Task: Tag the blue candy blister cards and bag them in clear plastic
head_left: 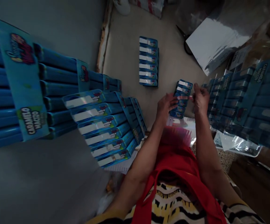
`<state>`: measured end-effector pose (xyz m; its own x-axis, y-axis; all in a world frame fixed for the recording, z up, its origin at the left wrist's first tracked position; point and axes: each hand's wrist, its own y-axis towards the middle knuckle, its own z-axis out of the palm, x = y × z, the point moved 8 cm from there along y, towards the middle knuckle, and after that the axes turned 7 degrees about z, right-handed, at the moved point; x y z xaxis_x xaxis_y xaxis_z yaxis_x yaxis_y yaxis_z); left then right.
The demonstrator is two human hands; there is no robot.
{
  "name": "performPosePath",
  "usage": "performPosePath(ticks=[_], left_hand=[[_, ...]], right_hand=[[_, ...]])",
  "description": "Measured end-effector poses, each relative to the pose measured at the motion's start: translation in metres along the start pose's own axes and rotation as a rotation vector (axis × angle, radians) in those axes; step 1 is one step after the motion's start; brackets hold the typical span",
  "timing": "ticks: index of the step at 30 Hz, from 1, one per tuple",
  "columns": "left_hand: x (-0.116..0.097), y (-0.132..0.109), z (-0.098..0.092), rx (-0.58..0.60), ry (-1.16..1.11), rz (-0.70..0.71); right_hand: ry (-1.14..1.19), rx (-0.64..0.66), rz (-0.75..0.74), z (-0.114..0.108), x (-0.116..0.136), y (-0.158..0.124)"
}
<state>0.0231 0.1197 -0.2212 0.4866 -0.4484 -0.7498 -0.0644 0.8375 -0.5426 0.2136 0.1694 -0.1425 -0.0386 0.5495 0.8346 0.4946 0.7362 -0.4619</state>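
a worker's left hand [165, 105], partly open with fingers extended, reaches one end of a thin pinkish strip [184, 97], its grip impossible to tell, while the right hand [200, 98], fingers curled, pinches the other end; the strip crosses a near row of blue candy boxes [180, 111] on the tabletop [125, 43]. a matching row [148, 59] lies farther left. at far left, a blue paper band [20, 81] reads "caramelo macizo" below a blurred logo; the same words mark plastic-wrapped stacks [247, 93] at right. upside-down shirt lettering [169, 196] includes "rooted in."
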Motion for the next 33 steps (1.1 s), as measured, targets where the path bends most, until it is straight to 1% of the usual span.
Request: performPosePath(ticks=[1, 2, 3, 6, 9, 11, 13, 16, 18, 21, 23, 26, 29, 31, 33], left_hand=[[-0.001, -0.008, 0.008, 0.061, -0.068, -0.036], [-0.003, -0.013, 0.013, 0.099, -0.093, -0.047], [-0.006, -0.015, 0.015, 0.107, -0.089, -0.037], [-0.014, -0.012, 0.009, 0.031, -0.025, 0.018], [-0.016, -0.005, 0.001, -0.007, 0.066, 0.0], [-0.015, 0.001, -0.004, -0.027, 0.147, -0.02], [-0.017, 0.01, -0.009, -0.081, 0.23, -0.007], [-0.023, 0.027, -0.009, -0.139, 0.369, 0.045], [-0.028, 0.039, -0.006, -0.135, 0.473, 0.089], [-0.031, 0.05, -0.005, -0.124, 0.59, 0.124], [-0.028, 0.053, -0.006, -0.117, 0.605, 0.11], [-0.018, 0.055, -0.008, -0.126, 0.553, 0.106], [0.002, 0.058, -0.011, -0.139, 0.403, 0.048], [0.018, 0.062, -0.014, -0.145, 0.316, -0.022], [0.03, 0.064, -0.021, -0.176, 0.294, -0.056]], right_hand=[[0.017, 0.023, 0.012, 0.003, 0.0, -0.002], [0.033, 0.043, 0.023, 0.006, -0.001, -0.004], [0.046, 0.059, 0.035, 0.007, -0.002, -0.006], [0.079, 0.1, 0.094, 0.008, -0.011, -0.014], [0.145, 0.112, 0.147, 0.004, -0.031, -0.022], [0.153, 0.069, 0.14, 0.001, -0.044, -0.025], [0.109, -0.022, 0.094, -0.001, -0.053, -0.025], [0.026, -0.134, -0.028, 0.003, -0.053, -0.019], [-0.025, -0.144, -0.081, 0.01, -0.05, -0.014], [-0.121, -0.15, -0.072, 0.016, -0.049, -0.01], [-0.181, -0.172, -0.064, 0.016, -0.048, -0.011], [-0.234, -0.169, -0.09, 0.016, -0.047, -0.012], [-0.33, -0.157, -0.127, 0.016, -0.048, -0.006], [-0.42, -0.199, -0.154, 0.013, -0.052, 0.004], [-0.441, -0.201, -0.129, 0.01, -0.062, 0.017]])
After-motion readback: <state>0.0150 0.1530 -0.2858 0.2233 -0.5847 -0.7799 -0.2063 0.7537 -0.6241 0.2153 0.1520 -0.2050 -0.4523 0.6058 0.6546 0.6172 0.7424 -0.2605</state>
